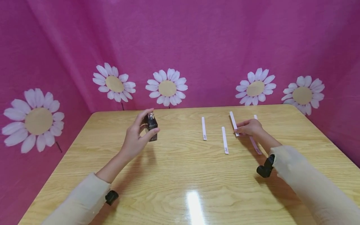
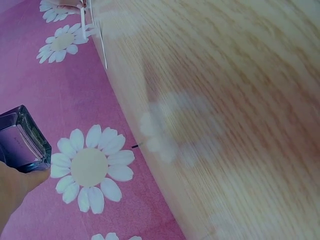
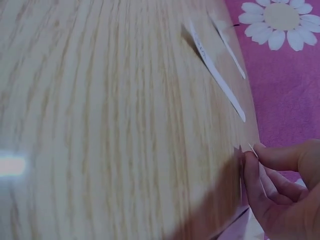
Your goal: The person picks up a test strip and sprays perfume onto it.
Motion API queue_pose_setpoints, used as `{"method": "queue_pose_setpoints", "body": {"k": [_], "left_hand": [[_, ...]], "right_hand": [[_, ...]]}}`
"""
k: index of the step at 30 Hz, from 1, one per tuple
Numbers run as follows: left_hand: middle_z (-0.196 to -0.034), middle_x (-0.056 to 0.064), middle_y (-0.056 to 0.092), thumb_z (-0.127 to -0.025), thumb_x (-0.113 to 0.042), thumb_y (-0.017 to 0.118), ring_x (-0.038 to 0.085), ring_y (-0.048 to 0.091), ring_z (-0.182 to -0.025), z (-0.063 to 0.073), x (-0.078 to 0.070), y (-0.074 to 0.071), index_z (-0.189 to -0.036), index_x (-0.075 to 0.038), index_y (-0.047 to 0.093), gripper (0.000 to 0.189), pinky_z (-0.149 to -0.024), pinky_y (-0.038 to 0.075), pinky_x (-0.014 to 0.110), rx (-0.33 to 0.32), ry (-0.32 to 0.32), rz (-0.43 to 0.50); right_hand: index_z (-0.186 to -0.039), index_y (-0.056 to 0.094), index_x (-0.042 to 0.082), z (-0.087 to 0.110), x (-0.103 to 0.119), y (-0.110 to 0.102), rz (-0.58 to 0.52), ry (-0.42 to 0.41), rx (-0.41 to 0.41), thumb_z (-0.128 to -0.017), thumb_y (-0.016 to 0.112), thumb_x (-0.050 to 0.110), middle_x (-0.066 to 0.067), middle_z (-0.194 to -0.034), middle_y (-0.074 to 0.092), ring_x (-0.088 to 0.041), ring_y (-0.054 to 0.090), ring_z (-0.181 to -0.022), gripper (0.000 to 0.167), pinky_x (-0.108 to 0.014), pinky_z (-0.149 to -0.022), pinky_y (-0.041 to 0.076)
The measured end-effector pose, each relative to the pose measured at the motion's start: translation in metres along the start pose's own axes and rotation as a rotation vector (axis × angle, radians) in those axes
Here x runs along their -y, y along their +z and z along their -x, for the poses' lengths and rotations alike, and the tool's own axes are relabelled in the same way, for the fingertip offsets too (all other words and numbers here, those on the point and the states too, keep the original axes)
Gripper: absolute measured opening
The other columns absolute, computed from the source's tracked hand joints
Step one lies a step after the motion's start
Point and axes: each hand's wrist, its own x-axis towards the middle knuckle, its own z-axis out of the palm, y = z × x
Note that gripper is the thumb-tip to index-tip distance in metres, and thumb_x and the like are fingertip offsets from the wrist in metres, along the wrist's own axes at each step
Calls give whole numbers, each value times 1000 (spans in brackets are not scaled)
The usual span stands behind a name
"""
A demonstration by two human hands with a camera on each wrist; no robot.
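- Left hand (image 1: 135, 134): pinching the dark bottle (image 1: 152, 125) above the bench (image 1: 180, 172).
- First white strip (image 1: 204, 128): right of the bottle.
- Second strip (image 1: 224, 140): farther right of the bottle.
- Third strip (image 1: 233, 121): farther still, pinched by the right hand (image 1: 250, 127).
- Fourth strip (image 1: 255, 145): farthest from the bottle, partly hidden.

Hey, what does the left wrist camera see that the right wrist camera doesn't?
Only the left wrist view shows the perfume bottle, part of the left hand holding it, and a blurry daisy reflection on the shiny table.

Only the right wrist view shows a bright patch of glare and marks that look like writing on a white paper strip.

Both show the wooden table, the pink cloth with daisies, white paper strips and the right hand, which is tiny in the left wrist view.
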Motion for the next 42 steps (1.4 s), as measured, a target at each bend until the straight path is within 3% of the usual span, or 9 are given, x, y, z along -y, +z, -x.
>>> {"method": "queue_pose_setpoints", "body": {"k": [11, 17, 21, 33, 42], "left_hand": [[-133, 13, 53, -85, -9, 72, 26, 57, -106, 1, -1, 0, -141, -17, 44, 63, -92, 54, 48, 16, 8, -30], [-134, 11, 52, -85, -12, 72, 25, 56, -107, 1, -2, -2, -141, -21, 43, 64, -95, 53, 50, 32, 6, -46], [-134, 12, 53, -85, -11, 73, 26, 56, -106, 1, -3, -1, -141, -19, 43, 64, -95, 52, 51, 32, 19, -41], [-132, 13, 54, -86, -10, 71, 26, 57, -106, 3, -6, -1, -141, -19, 44, 63, -95, 51, 53, 32, 31, -53], [-131, 12, 55, -84, -9, 73, 25, 57, -105, 4, -7, -3, -140, -19, 45, 64, -91, 54, 51, 26, 46, -53]], "right_hand": [[-121, 61, -9, 1, 0, -2, 112, 3, -70, -85, 72, 18, 12, -65, 62, 2, 60, -58, 47, -17, -60, 54], [-118, 62, -10, 14, 3, -6, 148, -67, -77, -86, 70, 16, 9, -70, 69, -2, 65, -61, 42, -21, -63, 57], [-117, 64, -8, 25, 5, -4, 159, -70, -73, -85, 71, 17, 9, -70, 70, -4, 66, -64, 41, -23, -65, 56], [-113, 63, -11, 50, 1, 18, 125, -115, -39, -84, 72, 17, 9, -67, 69, -5, 66, -57, 42, -20, -60, 54], [-106, 67, -10, 60, 4, 34, 198, -195, -58, -81, 75, 16, -13, -80, 75, -2, 64, -53, 37, -18, -53, 51]]}}
